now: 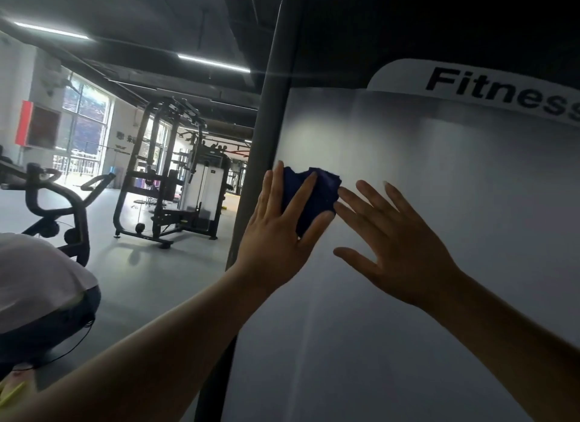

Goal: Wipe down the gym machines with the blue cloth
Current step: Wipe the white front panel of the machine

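Observation:
A dark blue cloth (317, 198) is bunched against the pale grey side panel (408, 176) of a gym machine marked "Fitness". My left hand (279, 236) lies flat over the cloth with fingers spread, pressing it onto the panel near the machine's dark upright post (270, 113). My right hand (392, 242) is flat on the panel just right of the cloth, fingers apart, its fingertips touching the cloth's right edge. Most of the cloth's lower part is hidden under my left fingers.
A crouching person in a white top (40, 277) is at the lower left. An exercise bike (59, 201) stands behind them. A black multi-station rack (169, 183) stands on the grey floor further back. Windows (84, 123) line the far left wall.

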Tool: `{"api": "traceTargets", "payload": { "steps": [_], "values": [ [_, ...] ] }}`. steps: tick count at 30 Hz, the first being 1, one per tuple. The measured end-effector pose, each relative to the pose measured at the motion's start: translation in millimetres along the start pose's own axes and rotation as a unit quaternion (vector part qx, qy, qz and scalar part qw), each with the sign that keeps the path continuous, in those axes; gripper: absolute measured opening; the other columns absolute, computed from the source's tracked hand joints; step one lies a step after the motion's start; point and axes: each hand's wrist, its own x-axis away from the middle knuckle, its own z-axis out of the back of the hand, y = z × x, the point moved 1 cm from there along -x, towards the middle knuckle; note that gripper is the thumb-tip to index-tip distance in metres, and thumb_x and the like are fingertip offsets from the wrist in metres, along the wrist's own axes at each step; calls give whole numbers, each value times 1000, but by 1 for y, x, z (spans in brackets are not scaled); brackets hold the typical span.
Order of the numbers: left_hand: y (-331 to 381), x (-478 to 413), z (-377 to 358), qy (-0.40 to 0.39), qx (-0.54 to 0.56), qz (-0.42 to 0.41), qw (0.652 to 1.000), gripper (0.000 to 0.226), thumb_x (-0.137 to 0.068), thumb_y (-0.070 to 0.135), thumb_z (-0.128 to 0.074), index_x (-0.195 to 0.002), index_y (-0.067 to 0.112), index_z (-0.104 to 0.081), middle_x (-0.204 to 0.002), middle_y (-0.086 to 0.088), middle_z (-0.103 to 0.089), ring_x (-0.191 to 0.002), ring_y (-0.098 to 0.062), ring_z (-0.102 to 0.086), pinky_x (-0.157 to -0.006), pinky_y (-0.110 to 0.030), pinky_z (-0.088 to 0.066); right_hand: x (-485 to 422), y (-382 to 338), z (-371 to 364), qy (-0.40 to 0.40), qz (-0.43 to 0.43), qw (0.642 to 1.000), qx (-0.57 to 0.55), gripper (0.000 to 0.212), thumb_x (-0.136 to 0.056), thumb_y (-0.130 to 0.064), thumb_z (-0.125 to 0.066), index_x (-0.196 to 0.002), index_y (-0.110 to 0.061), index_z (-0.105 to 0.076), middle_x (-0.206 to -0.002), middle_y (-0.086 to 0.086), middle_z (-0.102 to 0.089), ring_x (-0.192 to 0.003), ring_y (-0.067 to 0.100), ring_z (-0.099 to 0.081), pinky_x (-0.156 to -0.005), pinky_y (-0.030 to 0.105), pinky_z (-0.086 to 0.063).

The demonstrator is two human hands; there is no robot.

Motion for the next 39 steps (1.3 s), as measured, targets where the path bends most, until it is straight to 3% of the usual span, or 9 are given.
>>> {"api": "traceTargets", "payload": {
  "steps": [5,9,12,17,24,26,30,36,39],
  "values": [
    [-22,20,-9,18,26,15,999,63,-113,64,-32,-171,52,-13,-181,17,17,-169,-16,5,-133,-56,-27,6,0,-3,24,-4,1000,-5,74,-112,-60,-44,-169,-14,-35,-179,3,-23,-167,20,-16,-133,54,-22],
    [-53,84,-23,-11,-6,20,1000,68,-113,58,-34,-173,48,-4,-181,15,20,-168,-10,13,-132,-58,-31,9,3,-3,30,8,999,-6,72,-112,-58,-46,-169,-15,-36,-180,2,-20,-168,20,-13,-134,53,-21],
    [-42,40,-13,8,12,39,999,65,-111,64,-25,-168,58,7,-180,15,23,-169,-16,13,-133,-59,-24,10,4,-3,25,15,1000,-1,72,-112,-59,-44,-169,-16,-35,-180,2,-18,-168,20,-11,-135,52,-18],
    [-37,-11,3,28,28,46,998,62,-114,64,-27,-168,58,2,-182,16,12,-169,-26,-9,-127,-62,-37,13,1,-6,42,12,999,-13,68,-113,-55,-46,-169,-18,-37,-180,2,-20,-168,22,-14,-133,55,-21],
    [-73,50,-11,29,25,107,993,65,-111,67,-22,-172,49,-7,-179,20,22,-169,-16,6,-133,-59,-26,15,3,-7,48,23,999,-5,67,-113,-54,-46,-169,-18,-36,-180,2,-19,-168,22,-13,-133,55,-22],
    [-59,15,-7,56,46,87,994,64,-115,56,-26,-174,36,-11,-181,18,15,-169,-15,8,-135,-57,-20,15,2,-8,49,24,998,-5,67,-113,-53,-46,-169,-18,-37,-180,2,-19,-168,23,-13,-133,56,-22],
    [-44,-7,-8,61,63,78,993,61,-118,53,-24,-174,41,-6,-182,18,-1,-168,-8,9,-137,-47,-8,17,0,-10,63,21,998,1,66,-113,-52,-46,-168,-17,-39,-180,4,-22,-167,24,-15,-133,56,-22],
    [-77,64,-27,47,96,126,986,69,-111,70,-18,-173,44,-8,-181,22,3,-167,-3,3,-138,-45,-13,17,-1,-7,77,21,997,-9,63,-112,-48,-51,-166,-15,-43,-179,4,-25,-167,25,-19,-132,57,-24],
    [-73,33,-15,47,107,138,984,68,-111,66,-21,-174,42,-9,-183,16,1,-168,-5,1,-137,-41,-13,16,-1,-7,68,23,997,-3,64,-112,-49,-50,-167,-16,-41,-179,4,-23,-167,24,-17,-132,57,-23]
  ]
}}
